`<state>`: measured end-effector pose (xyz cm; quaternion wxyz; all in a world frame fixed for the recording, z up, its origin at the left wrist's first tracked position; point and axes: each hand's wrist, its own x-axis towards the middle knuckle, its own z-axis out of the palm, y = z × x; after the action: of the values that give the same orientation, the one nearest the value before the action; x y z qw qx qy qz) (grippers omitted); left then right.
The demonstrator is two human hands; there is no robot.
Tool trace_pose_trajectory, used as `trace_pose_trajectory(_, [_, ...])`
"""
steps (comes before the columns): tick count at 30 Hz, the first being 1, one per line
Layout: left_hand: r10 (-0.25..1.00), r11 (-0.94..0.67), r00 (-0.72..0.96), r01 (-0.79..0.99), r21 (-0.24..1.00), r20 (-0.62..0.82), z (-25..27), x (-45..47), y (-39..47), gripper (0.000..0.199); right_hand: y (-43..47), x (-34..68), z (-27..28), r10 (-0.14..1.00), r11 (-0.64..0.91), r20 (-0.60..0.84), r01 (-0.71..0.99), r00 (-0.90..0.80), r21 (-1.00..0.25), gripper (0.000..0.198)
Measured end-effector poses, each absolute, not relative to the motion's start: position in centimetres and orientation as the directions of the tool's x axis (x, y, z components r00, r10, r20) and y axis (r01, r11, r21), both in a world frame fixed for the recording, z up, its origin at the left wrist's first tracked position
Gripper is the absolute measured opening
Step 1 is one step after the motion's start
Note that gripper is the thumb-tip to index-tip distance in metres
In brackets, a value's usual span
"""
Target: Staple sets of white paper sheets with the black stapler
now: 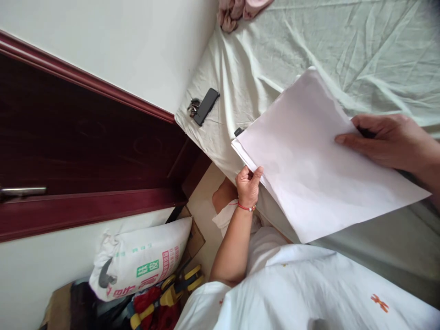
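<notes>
A stack of white paper sheets [302, 160] is held tilted over the edge of the bed, its top sheet blank. My left hand [248, 185] grips the near left edge, thumb on top and fingers curled underneath. On the right side, my right hand [388, 137] pinches the far edge, its thumb lying on the top sheet. The sheets' edges are slightly fanned at the left corner. A small black object [238, 132] pokes out beside that corner; most of it is hidden by the paper.
The bed's pale green sheet [371, 50] is wrinkled. A black phone [207, 107] and keys [193, 107] lie at its corner, with pink cloth [237, 13] near the wall. Left are a dark red door [68, 123], a white printed sack [144, 256] and a yellow-black object [168, 295].
</notes>
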<state>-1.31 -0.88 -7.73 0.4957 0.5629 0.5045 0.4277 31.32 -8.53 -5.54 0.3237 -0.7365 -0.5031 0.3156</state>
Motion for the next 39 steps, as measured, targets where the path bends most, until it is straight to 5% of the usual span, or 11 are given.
trace_pose_trajectory(7, [0.989,0.078,0.119,0.053,0.996,-0.084,-7.53,-1.52,-0.97,0.048,-8.5,31.1,-4.62,0.936,-0.328,-0.175,0.582,0.304,-0.744,0.045])
trace_pose_trajectory(11, [0.998,0.03,0.046,0.088,0.996,-0.034,-7.5,-1.18,-0.89,0.047,-8.31,30.62,-4.71,0.904,-0.367,-0.172,0.504,0.392,-0.782,0.025])
trace_pose_trajectory(14, [0.999,-0.004,0.037,0.093,0.996,0.0,-7.38,-0.89,-0.87,0.044,-8.2,30.5,-4.75,0.883,-0.38,-0.167,0.458,0.439,-0.804,0.028])
trace_pose_trajectory(39, [0.999,-0.03,-0.013,0.124,0.992,0.032,-7.49,-0.77,-0.84,0.052,-8.32,31.33,-5.4,0.915,-0.357,-0.166,0.548,0.368,-0.756,0.022])
